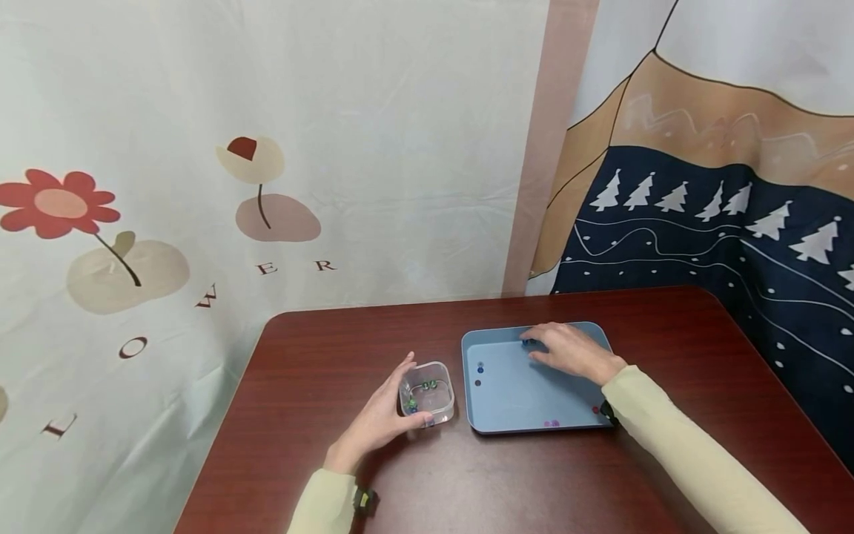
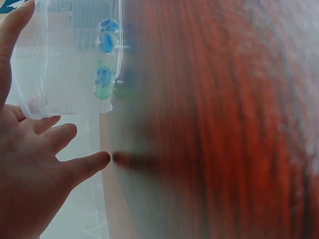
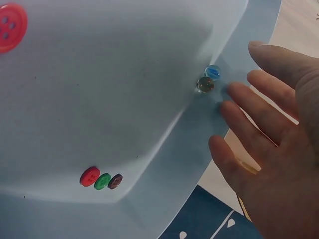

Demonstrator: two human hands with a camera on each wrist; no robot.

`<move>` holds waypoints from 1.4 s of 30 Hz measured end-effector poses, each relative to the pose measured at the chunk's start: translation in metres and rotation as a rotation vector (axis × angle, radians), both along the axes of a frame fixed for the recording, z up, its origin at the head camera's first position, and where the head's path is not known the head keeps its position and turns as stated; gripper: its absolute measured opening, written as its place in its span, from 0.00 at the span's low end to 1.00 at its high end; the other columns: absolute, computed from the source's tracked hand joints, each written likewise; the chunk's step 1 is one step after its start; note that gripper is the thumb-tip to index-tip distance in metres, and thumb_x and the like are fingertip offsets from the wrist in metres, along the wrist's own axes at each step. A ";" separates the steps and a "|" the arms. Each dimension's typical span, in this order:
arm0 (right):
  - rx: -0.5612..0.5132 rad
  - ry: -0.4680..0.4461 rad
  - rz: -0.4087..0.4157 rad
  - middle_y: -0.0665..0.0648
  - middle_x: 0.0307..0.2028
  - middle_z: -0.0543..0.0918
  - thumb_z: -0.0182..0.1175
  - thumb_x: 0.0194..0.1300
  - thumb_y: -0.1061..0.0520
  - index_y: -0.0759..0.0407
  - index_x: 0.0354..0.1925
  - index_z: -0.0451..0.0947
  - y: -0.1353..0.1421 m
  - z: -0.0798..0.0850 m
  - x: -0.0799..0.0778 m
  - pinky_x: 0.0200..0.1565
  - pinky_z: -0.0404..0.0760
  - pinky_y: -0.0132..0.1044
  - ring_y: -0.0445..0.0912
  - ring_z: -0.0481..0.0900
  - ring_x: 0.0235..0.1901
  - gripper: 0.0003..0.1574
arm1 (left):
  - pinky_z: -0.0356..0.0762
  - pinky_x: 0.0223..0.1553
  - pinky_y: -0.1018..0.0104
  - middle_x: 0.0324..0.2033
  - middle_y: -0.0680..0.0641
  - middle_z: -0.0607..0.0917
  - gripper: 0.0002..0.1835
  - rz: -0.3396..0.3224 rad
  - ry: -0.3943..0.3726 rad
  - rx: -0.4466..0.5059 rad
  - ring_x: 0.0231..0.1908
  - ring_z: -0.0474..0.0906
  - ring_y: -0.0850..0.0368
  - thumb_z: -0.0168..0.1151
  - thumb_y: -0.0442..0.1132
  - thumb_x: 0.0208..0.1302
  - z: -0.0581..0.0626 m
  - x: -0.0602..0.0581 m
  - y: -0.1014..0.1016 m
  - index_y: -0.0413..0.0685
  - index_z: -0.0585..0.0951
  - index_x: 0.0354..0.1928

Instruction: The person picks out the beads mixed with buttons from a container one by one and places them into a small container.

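Note:
My left hand (image 1: 380, 415) holds a small clear plastic container (image 1: 437, 400) on the table, thumb on its near side and a finger at its far side. Several green and blue marbles (image 2: 103, 82) lie in the container. To its right is a light blue tray (image 1: 507, 404). Over the tray's far side is my right hand (image 1: 567, 350), with fingers extended and slightly bent. In the right wrist view, a blue marble (image 3: 213, 72) and a brownish clear marble (image 3: 205, 84) sit by the tray wall, just off the fingertips (image 3: 229, 107). Nothing shows between these fingers.
In the tray's corner lie a red button (image 3: 89, 177), a green button (image 3: 102, 181) and a brown button (image 3: 115, 181). Purple pieces (image 1: 551, 423) are at the tray's near edge. The brown table (image 1: 320, 356) meets a printed curtain (image 1: 414, 148) behind.

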State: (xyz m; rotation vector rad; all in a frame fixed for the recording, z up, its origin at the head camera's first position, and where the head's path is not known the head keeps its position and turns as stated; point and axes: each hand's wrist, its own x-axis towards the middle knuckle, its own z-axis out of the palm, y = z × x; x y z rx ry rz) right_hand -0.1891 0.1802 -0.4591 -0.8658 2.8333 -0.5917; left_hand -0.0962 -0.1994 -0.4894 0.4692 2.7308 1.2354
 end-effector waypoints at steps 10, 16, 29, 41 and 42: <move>0.015 -0.039 0.001 0.64 0.61 0.82 0.70 0.68 0.57 0.64 0.63 0.80 -0.001 -0.003 -0.002 0.61 0.77 0.57 0.59 0.79 0.61 0.27 | 0.64 0.70 0.40 0.81 0.52 0.56 0.54 0.004 -0.009 -0.008 0.74 0.63 0.45 0.80 0.55 0.56 0.001 0.001 0.001 0.46 0.61 0.79; 0.030 -0.055 -0.010 0.65 0.62 0.81 0.70 0.68 0.59 0.64 0.64 0.79 -0.005 -0.002 -0.002 0.62 0.76 0.58 0.60 0.78 0.62 0.28 | 0.65 0.69 0.40 0.81 0.53 0.56 0.54 0.006 -0.013 -0.009 0.74 0.64 0.45 0.80 0.55 0.56 0.001 0.001 0.000 0.47 0.61 0.79; 0.140 -0.004 0.012 0.66 0.60 0.81 0.71 0.65 0.62 0.65 0.63 0.81 -0.008 -0.001 0.001 0.61 0.77 0.59 0.61 0.78 0.61 0.28 | 0.64 0.70 0.40 0.81 0.53 0.55 0.55 0.008 -0.023 -0.012 0.74 0.64 0.45 0.80 0.56 0.56 0.002 0.000 0.000 0.47 0.60 0.79; 0.152 0.062 0.035 0.63 0.55 0.85 0.73 0.63 0.63 0.63 0.58 0.85 -0.009 -0.005 -0.001 0.59 0.79 0.57 0.58 0.80 0.57 0.24 | 0.65 0.69 0.40 0.81 0.53 0.56 0.55 0.008 -0.016 -0.008 0.73 0.64 0.45 0.80 0.56 0.56 0.001 0.001 0.000 0.47 0.60 0.79; 0.149 0.072 0.035 0.62 0.54 0.85 0.73 0.62 0.63 0.63 0.57 0.85 -0.009 -0.005 -0.001 0.59 0.79 0.57 0.58 0.80 0.56 0.24 | 0.65 0.69 0.40 0.81 0.53 0.56 0.55 0.007 -0.015 -0.008 0.73 0.64 0.45 0.80 0.55 0.56 0.001 0.001 0.000 0.47 0.60 0.79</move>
